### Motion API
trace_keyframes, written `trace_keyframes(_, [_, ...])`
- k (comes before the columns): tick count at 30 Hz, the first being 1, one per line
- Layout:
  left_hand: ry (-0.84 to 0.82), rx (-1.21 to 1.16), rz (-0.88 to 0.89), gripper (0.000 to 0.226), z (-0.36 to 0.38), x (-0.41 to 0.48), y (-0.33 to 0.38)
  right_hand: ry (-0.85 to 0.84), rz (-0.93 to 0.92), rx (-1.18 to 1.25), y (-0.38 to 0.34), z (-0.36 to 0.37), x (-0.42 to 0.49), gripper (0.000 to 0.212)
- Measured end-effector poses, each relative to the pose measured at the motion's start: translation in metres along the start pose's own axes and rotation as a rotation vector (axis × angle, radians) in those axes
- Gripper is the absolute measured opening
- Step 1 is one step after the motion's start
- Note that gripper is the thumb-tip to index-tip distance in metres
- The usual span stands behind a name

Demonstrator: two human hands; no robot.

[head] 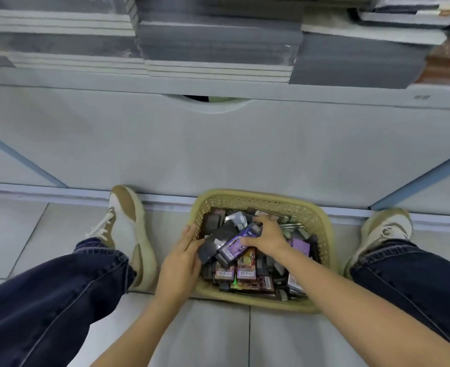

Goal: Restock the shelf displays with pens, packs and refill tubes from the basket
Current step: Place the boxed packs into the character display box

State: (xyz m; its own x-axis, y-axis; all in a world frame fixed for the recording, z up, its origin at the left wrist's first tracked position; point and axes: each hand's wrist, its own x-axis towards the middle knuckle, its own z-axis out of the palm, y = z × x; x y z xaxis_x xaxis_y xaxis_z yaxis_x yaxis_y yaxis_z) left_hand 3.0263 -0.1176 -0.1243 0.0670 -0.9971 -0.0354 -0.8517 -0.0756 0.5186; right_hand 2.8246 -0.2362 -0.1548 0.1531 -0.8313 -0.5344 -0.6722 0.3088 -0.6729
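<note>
Your left hand [184,256] is gripping a dark pack [211,249] and your right hand [267,235] pinching the purple pack [238,241] across it, risking dragging neighbours out of the basket [258,195].

one yellow lattice basket [322,226]; one left hand [181,260], one right hand [266,237]; two tan sneakers [124,221]; one purple pack [234,243], one dark pack [213,245] uppermost; remaining packs [246,272] heaped beyond counting
</note>
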Motion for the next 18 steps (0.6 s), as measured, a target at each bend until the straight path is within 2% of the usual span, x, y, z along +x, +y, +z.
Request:
trace_keyframes(3, [0.002, -0.032, -0.015, 0.038, -0.002, 0.0, 0.003, -0.056, 0.116, 0.266, 0.0, -0.005, -0.003, 0.072])
trace_keyframes(6, [-0.002, -0.055, -0.042, 0.034, -0.009, 0.006, 0.009, -0.134, 0.163, 0.403, -0.002, -0.02, -0.008, 0.071])
trace_keyframes(9, [0.053, -0.099, 0.004, 0.028, -0.014, 0.014, 0.02, -0.097, 0.093, 0.499, -0.011, -0.046, -0.016, 0.051])
trace_keyframes(11, [0.047, -0.261, -0.019, 0.026, -0.016, 0.02, 0.031, -0.121, 0.016, 0.505, -0.02, -0.06, -0.023, 0.046])
trace_keyframes(13, [-0.076, -0.544, -0.158, 0.027, -0.019, 0.026, 0.045, -0.246, -0.065, 0.494, -0.033, -0.068, -0.032, 0.038])
trace_keyframes(15, [-0.28, -0.83, -0.304, 0.042, -0.021, 0.032, 0.056, -0.389, -0.142, 0.441, -0.048, -0.066, -0.043, 0.036])
trace_keyframes(17, [-0.496, -0.954, -0.387, 0.052, -0.024, 0.032, 0.06, -0.474, -0.206, 0.388, -0.06, -0.056, -0.051, 0.035])
trace_keyframes(18, [-0.57, -1.01, -0.401, 0.045, -0.024, 0.03, 0.06, -0.484, -0.229, 0.378, -0.064, -0.05, -0.053, 0.035])
